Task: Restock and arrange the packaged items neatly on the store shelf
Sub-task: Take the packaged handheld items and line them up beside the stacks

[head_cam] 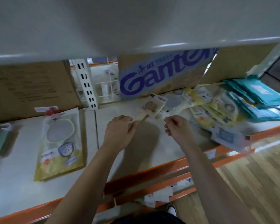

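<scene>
My left hand is closed on the lower end of a small pinkish packaged item, holding it just above the white shelf. To its right, my right hand has curled fingers and holds nothing that I can see. A yellow packaged mirror lies flat on the shelf to the left. A loose heap of yellow packets lies at the right, with a stack of teal packets beyond it.
Cardboard boxes stand at the back: a plain one on the left, a printed blue-lettered one in the middle. A slotted upright stands between them. The upper shelf overhangs. The orange shelf edge runs in front; wooden floor at the right.
</scene>
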Available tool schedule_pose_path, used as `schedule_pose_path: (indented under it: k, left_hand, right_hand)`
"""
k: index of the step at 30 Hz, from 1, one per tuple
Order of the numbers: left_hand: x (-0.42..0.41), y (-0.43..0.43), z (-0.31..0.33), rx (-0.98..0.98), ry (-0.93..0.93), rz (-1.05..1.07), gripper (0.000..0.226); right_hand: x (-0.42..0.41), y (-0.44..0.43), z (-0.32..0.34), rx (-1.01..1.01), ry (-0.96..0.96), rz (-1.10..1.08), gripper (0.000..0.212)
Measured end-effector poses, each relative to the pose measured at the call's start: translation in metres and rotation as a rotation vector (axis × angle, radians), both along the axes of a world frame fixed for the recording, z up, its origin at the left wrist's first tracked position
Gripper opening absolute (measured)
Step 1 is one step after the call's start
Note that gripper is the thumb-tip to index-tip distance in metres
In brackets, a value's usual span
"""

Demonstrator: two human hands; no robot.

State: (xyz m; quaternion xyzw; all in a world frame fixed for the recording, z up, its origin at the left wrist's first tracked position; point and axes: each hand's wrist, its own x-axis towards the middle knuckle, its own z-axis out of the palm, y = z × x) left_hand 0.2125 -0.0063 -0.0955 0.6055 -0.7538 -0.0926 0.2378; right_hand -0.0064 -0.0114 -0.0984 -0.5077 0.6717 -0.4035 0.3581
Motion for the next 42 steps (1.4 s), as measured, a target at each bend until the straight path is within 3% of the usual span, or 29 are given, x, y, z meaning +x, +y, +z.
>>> schedule_pose_path:
  k: [4, 9, 13, 16, 20, 27, 31, 35, 39, 42]
  left_hand:
    - [-0.047, -0.037, -0.005, 0.096, 0.016, 0.002, 0.031]
    - [-0.085, -0.075, -0.01, 0.255, -0.146, 0.173, 0.069]
    - [-0.099, -0.089, -0.009, 0.257, -0.125, 0.253, 0.071]
    - [-0.103, -0.094, -0.004, 0.303, -0.01, 0.309, 0.069]
    - [-0.111, -0.084, 0.0, 0.216, 0.147, 0.386, 0.05]
    - [-0.112, -0.051, -0.01, 0.199, 0.733, 0.453, 0.034]
    - [-0.115, -0.036, -0.011, 0.191, 0.813, 0.503, 0.029]
    - [-0.119, -0.026, -0.01, 0.165, 0.841, 0.491, 0.023]
    - [-0.125, -0.022, -0.006, 0.155, 0.849, 0.477, 0.022]
    - [-0.128, -0.018, -0.005, 0.149, 0.849, 0.476, 0.025]
  right_hand:
    - [-0.043, -0.004, 0.004, -0.006, -0.009, -0.02, 0.017]
    - [-0.093, -0.012, 0.01, -0.017, -0.005, -0.003, 0.018]
    - [-0.127, -0.023, 0.013, -0.041, -0.012, -0.022, 0.021]
    - [-0.15, -0.032, 0.011, -0.067, -0.031, -0.022, 0.021]
    - [-0.173, -0.046, 0.006, -0.061, -0.024, 0.028, 0.02]
    - [-0.179, -0.074, 0.006, -0.089, 0.132, 0.176, 0.031]
    - [-0.185, -0.087, 0.011, -0.091, 0.32, 0.251, 0.024]
    - [-0.185, -0.086, 0.016, -0.044, 0.535, 0.511, 0.008]
    - [-0.178, -0.078, 0.016, -0.049, 0.645, 0.695, 0.033]
    - [-0.171, -0.076, 0.012, -0.057, 0.658, 0.724, 0.036]
